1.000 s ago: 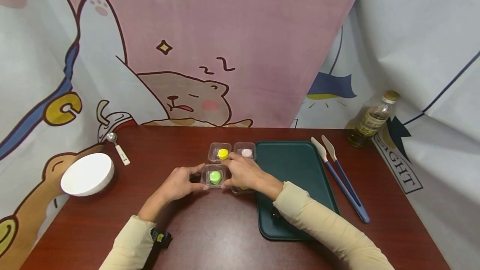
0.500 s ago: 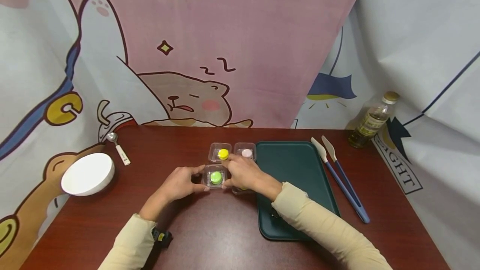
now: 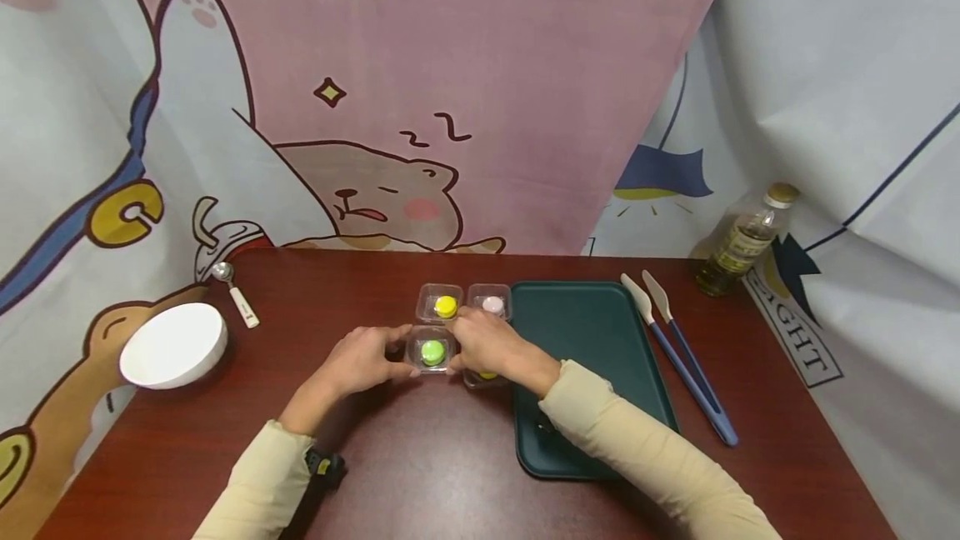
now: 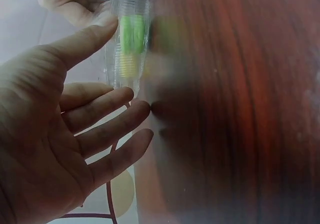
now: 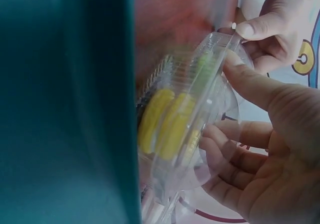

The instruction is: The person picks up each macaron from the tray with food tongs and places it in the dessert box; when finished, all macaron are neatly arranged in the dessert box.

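A clear plastic box (image 3: 431, 370) with a green macaron (image 3: 432, 352) inside rests on the table between both hands. My left hand (image 3: 358, 362) holds its left side, thumb at the front corner and index finger at the back; the other fingers (image 4: 112, 129) extend loosely in the left wrist view. From the other side my right hand (image 3: 491, 344) holds the right edge with thumb and fingertips. Behind stand two similar boxes, with a yellow macaron (image 3: 446, 307) and a pink macaron (image 3: 492, 305). Partly hidden under my right hand is another box with yellow macarons (image 5: 170, 124).
A dark green tray (image 3: 592, 340) lies right beside the boxes. Further right are blue-handled tongs (image 3: 690, 373) and an oil bottle (image 3: 742, 248). On the left are a white bowl (image 3: 174, 346) and a small scoop (image 3: 240, 298). A patterned cloth (image 3: 525, 107) hangs behind the table.
The box with the green macaron has shifted very slightly to the right, closer to the yellow one beside it. Both hands keep nearly the same pose around it.
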